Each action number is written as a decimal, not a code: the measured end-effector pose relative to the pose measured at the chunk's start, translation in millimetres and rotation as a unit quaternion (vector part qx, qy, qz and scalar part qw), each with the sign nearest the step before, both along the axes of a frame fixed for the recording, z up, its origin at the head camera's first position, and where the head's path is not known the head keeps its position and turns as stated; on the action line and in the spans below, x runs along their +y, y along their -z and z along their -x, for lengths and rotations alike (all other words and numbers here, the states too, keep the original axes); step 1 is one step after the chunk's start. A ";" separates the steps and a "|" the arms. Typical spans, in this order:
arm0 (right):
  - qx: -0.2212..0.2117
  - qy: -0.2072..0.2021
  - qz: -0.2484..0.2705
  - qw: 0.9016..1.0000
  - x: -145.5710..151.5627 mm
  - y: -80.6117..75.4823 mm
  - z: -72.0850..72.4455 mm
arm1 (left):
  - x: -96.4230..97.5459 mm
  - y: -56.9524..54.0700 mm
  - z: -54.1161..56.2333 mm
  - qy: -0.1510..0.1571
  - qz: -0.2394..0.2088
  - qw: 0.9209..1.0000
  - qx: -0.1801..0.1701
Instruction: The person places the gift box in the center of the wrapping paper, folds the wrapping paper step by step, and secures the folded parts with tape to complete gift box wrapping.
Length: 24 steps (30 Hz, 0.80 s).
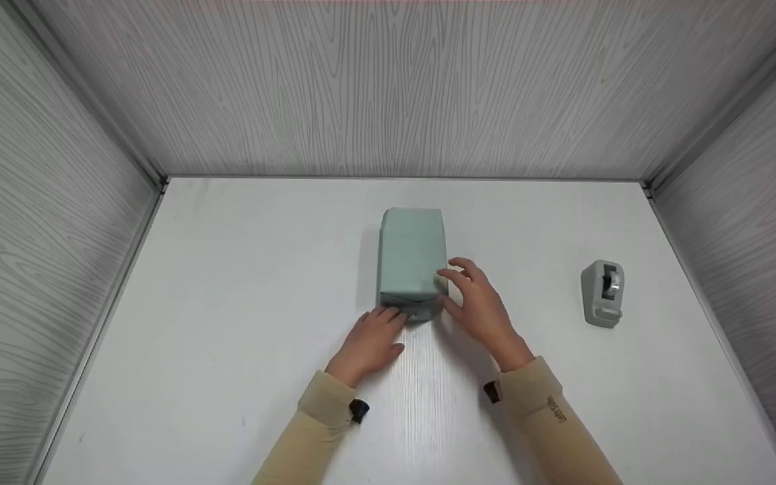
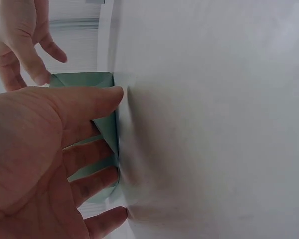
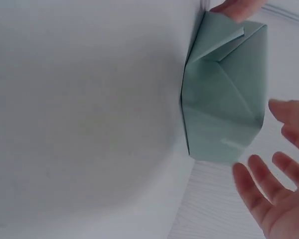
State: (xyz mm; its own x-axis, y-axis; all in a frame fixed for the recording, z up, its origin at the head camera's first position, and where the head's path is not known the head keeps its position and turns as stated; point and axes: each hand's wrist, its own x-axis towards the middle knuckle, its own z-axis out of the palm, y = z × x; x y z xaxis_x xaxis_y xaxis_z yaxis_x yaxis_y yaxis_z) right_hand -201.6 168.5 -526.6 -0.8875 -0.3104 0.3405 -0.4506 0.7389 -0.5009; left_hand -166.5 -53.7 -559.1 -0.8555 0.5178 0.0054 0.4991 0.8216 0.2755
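A box wrapped in pale green paper (image 1: pixel 413 249) lies lengthwise on the white table, with folded paper flaps (image 3: pixel 214 84) at its near end. My left hand (image 1: pixel 371 343) is at the left of that end, its extended fingers (image 2: pixel 92 152) against the folded paper and low by the table. The thumb stands apart from the paper. Beside the near right corner is my right hand (image 1: pixel 486 313), fingers loosely bent and spread, holding nothing. In the right wrist view its fingertips (image 3: pixel 239 172) come right up to the box's edge.
To the right on the table stands a grey tape dispenser (image 1: pixel 602 294) with a roll in it. Wood-grain panels (image 1: pixel 388 87) wall the table at the back and both sides. A dark wrist strap (image 1: pixel 358 410) shows at the left cuff.
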 end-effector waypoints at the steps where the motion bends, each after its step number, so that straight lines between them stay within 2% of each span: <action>1: 0.003 0.002 0.005 1.000 -1.4 0.3 -4.2 | -0.1 0.6 0.2 0.000 -0.002 1.000 -0.003; 4: -0.019 -0.002 0.002 1.000 -6.9 4.4 -16.8 | -0.1 0.1 0.0 0.002 -0.008 1.000 -0.008; 6: -0.062 -0.011 -0.008 0.998 -10.4 8.9 -22.6 | 0.2 -0.6 0.2 0.002 -0.010 1.000 -0.008; 11: -0.139 -0.036 -0.031 0.989 -17.6 18.6 -26.9 | 0.6 -1.6 0.5 0.002 -0.013 1.000 0.002; 18: -0.186 -0.066 -0.033 0.980 -23.3 24.8 -24.4 | 0.2 -1.7 1.3 0.004 -0.007 1.000 0.012; 24: -0.209 -0.041 -0.019 0.977 -25.9 22.9 -22.3 | -1.1 -2.3 0.8 0.007 -0.003 1.000 0.017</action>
